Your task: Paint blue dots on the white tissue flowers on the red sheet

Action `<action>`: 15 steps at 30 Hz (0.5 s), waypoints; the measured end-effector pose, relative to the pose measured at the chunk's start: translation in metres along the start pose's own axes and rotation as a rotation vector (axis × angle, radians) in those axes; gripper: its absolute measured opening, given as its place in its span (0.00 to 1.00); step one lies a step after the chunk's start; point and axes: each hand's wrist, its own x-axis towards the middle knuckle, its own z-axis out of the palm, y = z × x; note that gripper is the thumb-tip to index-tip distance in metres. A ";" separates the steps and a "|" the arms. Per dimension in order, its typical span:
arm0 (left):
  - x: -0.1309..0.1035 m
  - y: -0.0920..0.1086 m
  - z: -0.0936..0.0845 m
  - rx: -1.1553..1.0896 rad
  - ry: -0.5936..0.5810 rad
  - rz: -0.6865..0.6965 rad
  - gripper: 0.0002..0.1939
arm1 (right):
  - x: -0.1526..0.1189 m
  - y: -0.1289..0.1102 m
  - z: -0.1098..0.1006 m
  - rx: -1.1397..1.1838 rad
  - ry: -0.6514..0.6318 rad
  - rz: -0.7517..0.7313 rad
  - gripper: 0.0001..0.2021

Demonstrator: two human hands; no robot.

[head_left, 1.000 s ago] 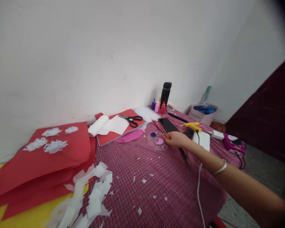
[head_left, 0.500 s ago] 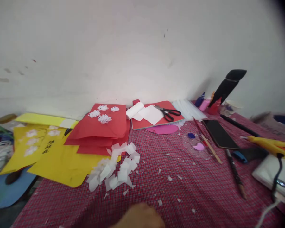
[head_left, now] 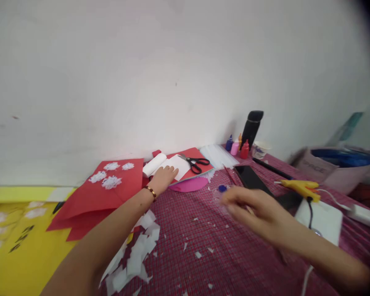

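Since the frame half a second ago, the blurred hand at the bottom edge has given way to both arms stretched over the table: the left hand [head_left: 164, 177] has come to the thin white square-cut paper [head_left: 181, 165] at the back, and the right hand [head_left: 259, 211] has swung in over the right side. The left fingers are slightly apart, their tips at the paper's near-left edge; the thumb is hidden, so I cannot tell whether they pinch it. The right hand is motion-blurred, thumb and fingers curled with a gap between them; whether they grip the slim red-handled brush [head_left: 230, 174] just beyond, I cannot tell. The step in hand looks like reaching for the white paper, and the next move would call for a light pinch at its edge, clear of the black-handled scissors [head_left: 199, 163] lying partly on it. The paper looks soft and limp, flat on a stiff red sheet [head_left: 195, 153], beside a plump white paper roll [head_left: 154, 164]. A smooth pink oval sheet [head_left: 189, 185] pokes out below. To the left, creased matte red paper [head_left: 80, 205] bears crinkled, ruffled white paper flowers [head_left: 112, 182]; nearer, limp angular white strips [head_left: 135, 261] overlap on the finely checked, slightly rumpled red cloth [head_left: 222, 259], amid tiny scraps.
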 end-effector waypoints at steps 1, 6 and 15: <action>0.008 -0.001 0.005 -0.003 -0.007 0.020 0.13 | 0.014 0.006 -0.001 -0.022 -0.001 0.010 0.13; 0.033 -0.011 0.021 -0.050 -0.011 0.006 0.08 | 0.115 0.027 0.025 -0.125 -0.051 0.063 0.15; 0.050 -0.029 0.017 -0.220 0.154 -0.285 0.09 | 0.190 0.042 0.099 -0.029 -0.019 0.233 0.15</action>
